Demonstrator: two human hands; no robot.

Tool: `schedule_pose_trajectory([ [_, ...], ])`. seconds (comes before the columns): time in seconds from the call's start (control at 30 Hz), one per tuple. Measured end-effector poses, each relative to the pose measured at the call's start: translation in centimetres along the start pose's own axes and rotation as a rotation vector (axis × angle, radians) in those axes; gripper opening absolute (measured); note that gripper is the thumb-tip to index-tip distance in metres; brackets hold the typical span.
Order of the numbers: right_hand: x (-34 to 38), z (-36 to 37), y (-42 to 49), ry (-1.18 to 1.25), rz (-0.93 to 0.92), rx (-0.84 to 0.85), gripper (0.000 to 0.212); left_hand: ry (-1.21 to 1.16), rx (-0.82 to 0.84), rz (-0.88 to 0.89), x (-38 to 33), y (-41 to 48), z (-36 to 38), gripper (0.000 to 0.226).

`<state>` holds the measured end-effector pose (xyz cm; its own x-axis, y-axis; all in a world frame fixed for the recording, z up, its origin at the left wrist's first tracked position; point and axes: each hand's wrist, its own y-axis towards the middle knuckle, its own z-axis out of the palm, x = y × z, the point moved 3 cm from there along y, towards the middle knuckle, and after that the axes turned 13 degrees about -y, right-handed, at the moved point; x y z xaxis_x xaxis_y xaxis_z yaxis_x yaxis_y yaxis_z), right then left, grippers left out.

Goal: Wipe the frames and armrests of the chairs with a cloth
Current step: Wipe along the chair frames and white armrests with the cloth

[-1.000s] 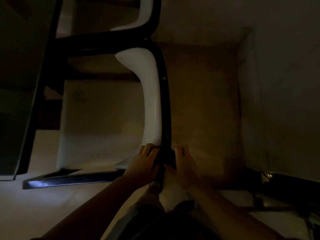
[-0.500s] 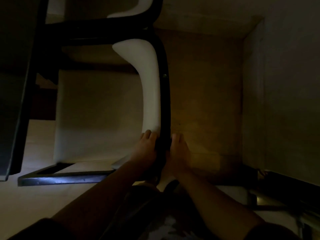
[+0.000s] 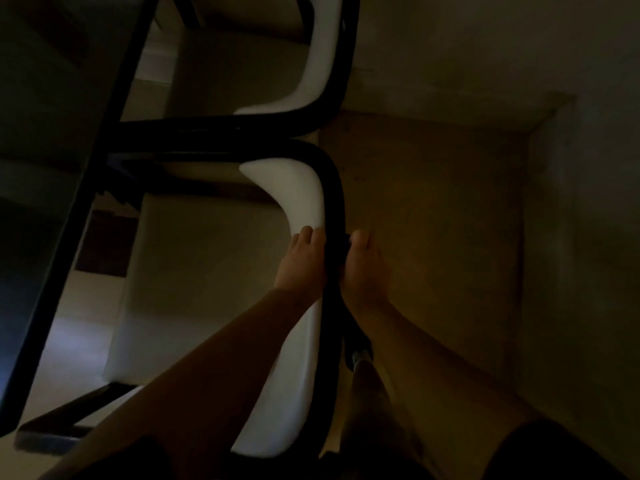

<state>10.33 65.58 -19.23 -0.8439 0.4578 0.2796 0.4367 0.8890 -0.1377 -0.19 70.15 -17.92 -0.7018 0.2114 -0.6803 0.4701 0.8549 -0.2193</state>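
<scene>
The near chair has a black tube frame (image 3: 333, 188), a curved white padded rail (image 3: 298, 192) and a pale seat (image 3: 207, 278). My left hand (image 3: 304, 263) and my right hand (image 3: 363, 268) press on the frame from either side. Between them a dark cloth (image 3: 337, 258) seems wrapped around the tube. The dim light makes it hard to tell cloth from frame. A dark end hangs below my right wrist (image 3: 356, 344).
A second chair (image 3: 325, 64) of the same kind stands just beyond, frame to frame with the near one. A dark table edge (image 3: 86, 202) runs along the left. Brownish floor (image 3: 433, 220) lies to the right, bounded by a pale wall (image 3: 581, 237).
Both hands have slid together along the black frame, away from me and toward its curved corner. More of the second chair is in view.
</scene>
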Motion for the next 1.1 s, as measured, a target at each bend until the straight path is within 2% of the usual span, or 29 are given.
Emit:
schedule_pose_trajectory([
  [0.17, 0.6, 0.2, 9.4, 0.100, -0.057, 0.030, 0.024, 0.032, -0.151, -0.043, -0.4, 8.4, -2.0, 0.025],
  [0.33, 3.0, -0.2, 19.7, 0.207, -0.189, -0.007, 0.034, 0.004, -0.251, -0.109, 0.2, 17.8, -5.1, 0.019],
  [0.43, 3.5, 0.7, 23.8, 0.231, -0.177, 0.175, 0.053, 0.027, -0.247, -0.137, 0.9, 21.3, -6.2, 0.018],
  [0.53, 3.4, 1.1, 25.4, 0.291, -0.195, 0.288, 0.051, 0.105, -0.207, -0.115, 1.4, 22.8, -6.3, 0.024],
  [0.67, 3.8, 0.9, 24.6, 0.273, -0.228, 0.280, 0.032, 0.169, -0.191, -0.068, 2.2, 20.4, -5.5, 0.041],
  [0.87, 3.0, -0.7, 18.9, 0.152, -0.222, 0.291, 0.042, 0.216, -0.014, 0.051, 1.0, 15.6, -5.2, 0.040],
  [1.0, 1.7, -1.2, 12.7, 0.092, -0.259, 0.346, 0.050, 0.190, 0.053, 0.032, 0.7, 9.3, -3.6, 0.059],
  [1.1, 0.7, -1.4, 6.2, 0.094, -0.237, 0.363, 0.052, 0.171, 0.074, 0.077, 0.9, 3.8, -2.8, 0.063],
])
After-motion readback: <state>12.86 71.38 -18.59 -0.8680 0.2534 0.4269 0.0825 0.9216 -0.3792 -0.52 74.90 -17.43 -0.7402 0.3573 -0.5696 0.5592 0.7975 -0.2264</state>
